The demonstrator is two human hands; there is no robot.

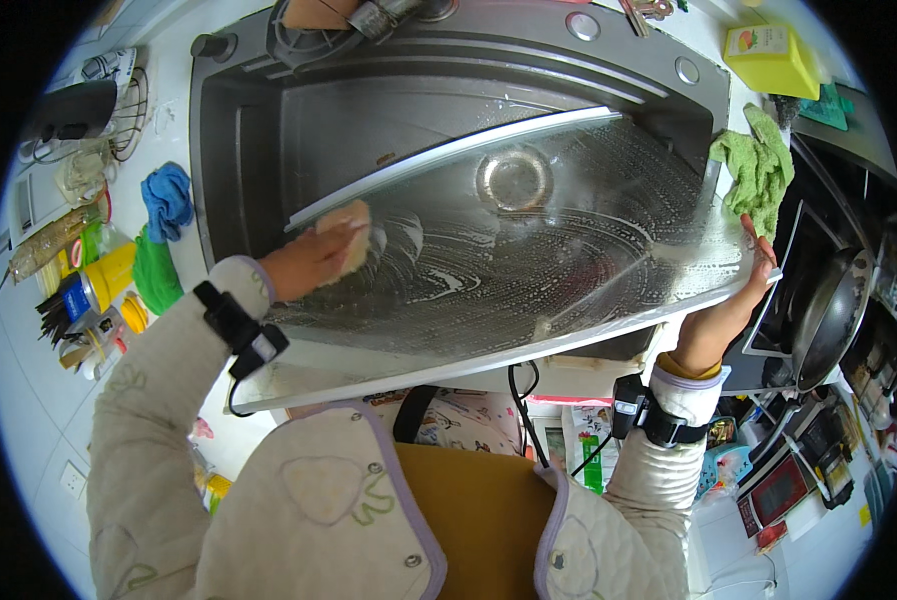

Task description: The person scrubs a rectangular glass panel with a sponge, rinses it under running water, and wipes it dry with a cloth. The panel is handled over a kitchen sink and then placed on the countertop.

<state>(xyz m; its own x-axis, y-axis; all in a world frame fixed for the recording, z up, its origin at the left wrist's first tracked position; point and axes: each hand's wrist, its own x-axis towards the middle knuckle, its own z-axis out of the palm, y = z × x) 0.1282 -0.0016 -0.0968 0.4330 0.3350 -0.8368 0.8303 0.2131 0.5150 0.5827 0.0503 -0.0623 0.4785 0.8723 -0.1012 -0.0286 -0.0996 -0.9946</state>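
A clear glass shelf panel (493, 270) with white edge strips lies tilted across the dark grey sink (388, 112). Soapy streaks and small suds cover much of its surface, and the sink's round drain (514, 180) shows through it. My left hand (310, 259) presses a yellowish sponge (351, 232) flat against the panel's left part. At the far right, my right hand (756, 262) grips the panel's corner, with the fingers beyond the edge and the thumb on the near side.
A green cloth (756, 165) hangs by the sink's right rim, below a yellow bottle (771, 60). Blue (166, 201) and green (156, 274) cloths lie left, near a yellow canister (107, 277). A wok (831, 319) stands on the stove at right. The faucet (381, 19) is at the top.
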